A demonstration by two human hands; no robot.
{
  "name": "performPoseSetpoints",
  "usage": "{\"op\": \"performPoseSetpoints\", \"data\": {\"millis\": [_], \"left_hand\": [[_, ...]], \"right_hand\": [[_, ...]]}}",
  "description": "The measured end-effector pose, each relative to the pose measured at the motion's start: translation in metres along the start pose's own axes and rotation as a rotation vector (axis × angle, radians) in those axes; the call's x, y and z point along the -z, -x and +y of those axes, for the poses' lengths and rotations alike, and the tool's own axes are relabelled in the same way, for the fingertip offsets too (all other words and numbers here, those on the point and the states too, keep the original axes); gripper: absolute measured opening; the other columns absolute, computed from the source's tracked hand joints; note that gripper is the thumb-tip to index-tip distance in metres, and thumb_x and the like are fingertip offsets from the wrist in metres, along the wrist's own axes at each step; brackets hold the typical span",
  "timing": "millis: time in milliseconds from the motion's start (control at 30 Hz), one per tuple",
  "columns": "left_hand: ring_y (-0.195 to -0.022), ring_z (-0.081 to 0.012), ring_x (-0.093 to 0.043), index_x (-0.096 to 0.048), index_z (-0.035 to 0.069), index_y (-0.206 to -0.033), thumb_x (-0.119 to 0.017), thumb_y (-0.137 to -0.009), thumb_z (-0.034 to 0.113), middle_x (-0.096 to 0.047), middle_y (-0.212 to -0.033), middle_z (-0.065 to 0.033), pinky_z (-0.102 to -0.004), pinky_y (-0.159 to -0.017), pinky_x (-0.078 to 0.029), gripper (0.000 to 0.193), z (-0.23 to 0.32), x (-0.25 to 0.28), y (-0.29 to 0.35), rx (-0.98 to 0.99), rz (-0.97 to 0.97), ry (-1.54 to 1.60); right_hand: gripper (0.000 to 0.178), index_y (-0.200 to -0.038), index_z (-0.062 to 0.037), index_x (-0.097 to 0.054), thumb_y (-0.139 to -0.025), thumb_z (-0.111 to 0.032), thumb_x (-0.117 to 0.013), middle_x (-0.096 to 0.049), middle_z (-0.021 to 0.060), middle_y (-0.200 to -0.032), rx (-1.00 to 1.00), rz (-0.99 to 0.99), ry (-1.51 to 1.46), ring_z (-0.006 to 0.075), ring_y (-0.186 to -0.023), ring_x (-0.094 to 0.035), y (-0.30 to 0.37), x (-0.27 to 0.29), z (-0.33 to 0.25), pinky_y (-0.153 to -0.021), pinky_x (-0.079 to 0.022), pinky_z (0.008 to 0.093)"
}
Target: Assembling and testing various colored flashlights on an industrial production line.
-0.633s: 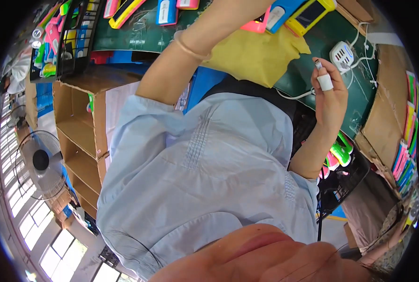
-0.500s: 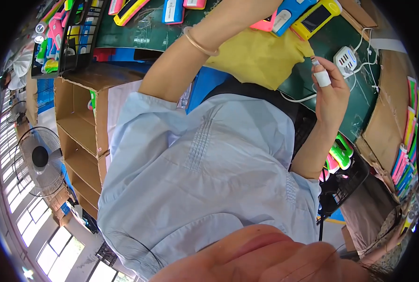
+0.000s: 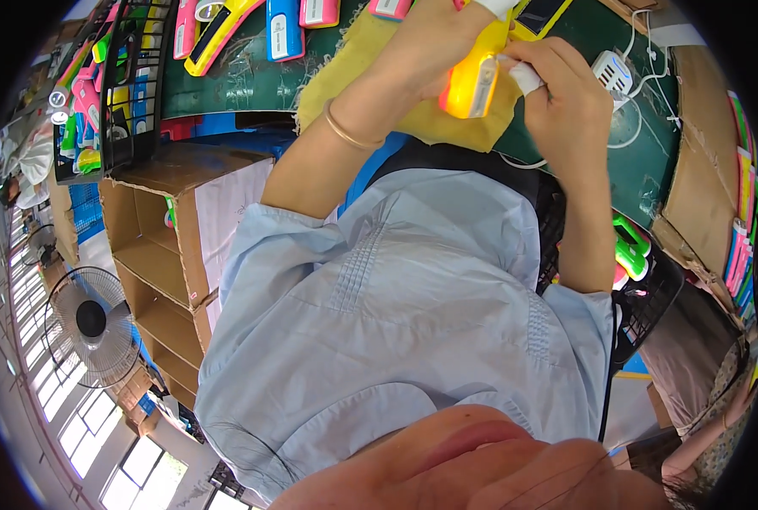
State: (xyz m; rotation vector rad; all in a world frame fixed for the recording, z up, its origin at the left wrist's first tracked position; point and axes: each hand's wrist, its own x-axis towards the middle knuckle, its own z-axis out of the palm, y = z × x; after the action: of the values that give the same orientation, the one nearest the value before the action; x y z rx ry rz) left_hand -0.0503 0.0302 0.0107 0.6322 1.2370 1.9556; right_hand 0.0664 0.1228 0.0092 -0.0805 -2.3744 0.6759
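Right grip (image 3: 567, 95) moved, pinching small piece (image 3: 505, 61) | left grip (image 3: 443, 41) clasps yellow device (image 3: 472, 87) | cloth (image 3: 464, 133) beneath

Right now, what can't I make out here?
In the head view:
- Part of the held yellow device: covered by the left hand.
- Whether the right hand grips anything: hidden by folded fingers.
- Blue device label: too small.
- Pink device just right of it: cut by the top edge.

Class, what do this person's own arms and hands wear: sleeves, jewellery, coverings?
Both arms have short, loose light-blue sleeves. The left hand has a thin gold-toned bangle above its wrist; the right hand wears a white wrap on one digit.
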Motion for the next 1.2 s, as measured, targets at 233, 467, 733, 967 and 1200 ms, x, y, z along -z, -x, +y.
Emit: {"op": "performPoseSetpoints", "data": {"millis": [233, 467, 733, 967, 1200], "left_hand": [[-0.074, -0.0206, -0.057, -0.047, 0.007, -0.114, -0.053, -0.084, 0.048, -0.055, -0.091, -0.0066, -0.0326, -0.068, -0.050, 0.052, 0.007, 0.011, 0.005, -0.008, -0.272, 0.510], [-0.070, -0.0158, -0.053, -0.049, 0.009, -0.107, -0.050, -0.086, 0.051, -0.054, -0.085, -0.0030, -0.0256, -0.061, -0.045, 0.047, -0.014, 0.010, 0.019, 0.138, -0.107, 0.771], [-0.076, -0.0171, -0.051, -0.051, 0.002, -0.099, -0.055, -0.078, 0.055, -0.055, -0.081, -0.0091, -0.0314, -0.069, -0.043, 0.058, -0.025, 0.008, 0.055, -0.515, -0.151, -0.272], [-0.081, -0.0315, -0.057, -0.053, 0.004, -0.110, -0.074, -0.065, 0.020, -0.059, -0.091, -0.0136, -0.0366, -0.070, -0.047, 0.052, -0.024, 0.018, 0.069, -0.650, -0.404, -0.869], [-0.098, -0.0342, -0.056, -0.035, 0.003, -0.127, -0.077, -0.065, 0.018, -0.055, -0.109, -0.0161, -0.0377, -0.080, -0.048, 0.077, -0.020, 0.015, 0.077, -0.377, -0.217, -0.947]], "right_hand": [[0.021, -0.091, -0.0040, -0.062, -0.071, -0.007, -0.068, -0.058, 0.0091, -0.085, -0.181, -0.239, -0.539, 0.0204, -0.072, -0.055, 0.014, 0.020, -0.035, -0.063, -0.045, 0.0272], [0.020, -0.080, -0.0019, -0.061, -0.062, -0.007, -0.066, -0.049, 0.0024, -0.075, 0.654, -0.173, -0.313, 0.0166, -0.062, -0.048, 0.047, -0.002, -0.028, -0.052, -0.039, 0.0284], [0.042, -0.093, -0.0037, -0.055, -0.061, -0.019, -0.077, -0.053, 0.0092, -0.075, -0.112, 0.058, -0.395, 0.0237, -0.059, -0.054, 0.042, -0.018, -0.024, -0.053, -0.044, 0.0290], [0.041, -0.113, -0.0044, -0.053, -0.074, -0.009, -0.064, -0.048, 0.0108, -0.080, -0.381, -0.187, -0.436, 0.0240, -0.073, -0.051, 0.060, -0.007, 0.001, -0.062, -0.041, 0.0293], [0.016, -0.091, 0.0025, -0.055, -0.090, -0.009, -0.045, -0.055, 0.0076, -0.079, -0.494, -0.011, -0.559, 0.0162, -0.073, -0.052, 0.070, 0.018, 0.016, -0.067, -0.040, 0.0226]]}}
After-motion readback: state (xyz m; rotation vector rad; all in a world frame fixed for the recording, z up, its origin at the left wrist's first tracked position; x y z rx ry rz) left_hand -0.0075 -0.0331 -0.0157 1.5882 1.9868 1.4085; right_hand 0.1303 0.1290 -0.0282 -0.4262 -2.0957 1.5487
